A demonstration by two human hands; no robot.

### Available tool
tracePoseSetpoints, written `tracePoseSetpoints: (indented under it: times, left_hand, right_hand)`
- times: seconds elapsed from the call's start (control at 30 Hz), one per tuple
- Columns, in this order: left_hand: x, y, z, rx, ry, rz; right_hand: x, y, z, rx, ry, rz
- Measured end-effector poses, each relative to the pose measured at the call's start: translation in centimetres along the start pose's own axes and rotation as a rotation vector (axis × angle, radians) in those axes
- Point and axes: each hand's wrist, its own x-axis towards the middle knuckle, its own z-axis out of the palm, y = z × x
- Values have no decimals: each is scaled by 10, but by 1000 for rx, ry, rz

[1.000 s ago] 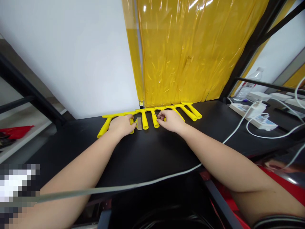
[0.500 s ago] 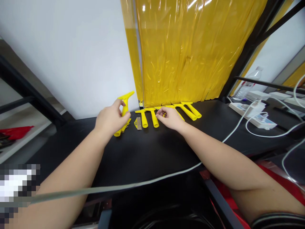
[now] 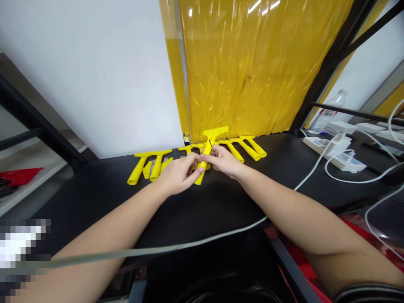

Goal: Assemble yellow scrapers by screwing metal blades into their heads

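The black tabletop (image 3: 221, 210) is smooth, and its far edge meets a white panel (image 3: 94, 75) on the left and a shiny yellow plastic sheet (image 3: 268, 63) toward the right. Black frame posts rise on both sides. A white power strip (image 3: 350, 163) with plugged cables lies near the right edge, and a long pale cable (image 3: 221, 234) crosses along the near edge.

Beyond the black rail at the far right corner there is a clear plastic bottle (image 3: 328, 113) with a label; I cannot tell if liquid is inside. Flat white boxes (image 3: 344, 126) are near it, their contents hidden. On a shelf (image 3: 38, 191) to the left lies a red item (image 3: 19, 176), not clear in kind.

The yellow T-shaped scraper handle (image 3: 208, 147) is raised above the middle of the far edge, tilted, its wide head upward. The left hand (image 3: 181, 172) grasps its lower part between thumb and fingers. The right hand (image 3: 225, 160) grips it from the other side; a thin dark piece shows by its fingertips. More yellow handles (image 3: 251, 150) lie in a row along the far edge, with small yellow plates (image 3: 147, 170) among those on the left.
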Motion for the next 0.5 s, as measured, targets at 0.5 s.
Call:
tracePoseSetpoints:
  times: [0.5]
  left_hand:
    - [8,-66,0,397,-44,-273]
  right_hand:
    - [-5,-17,-53,-400,13,-73]
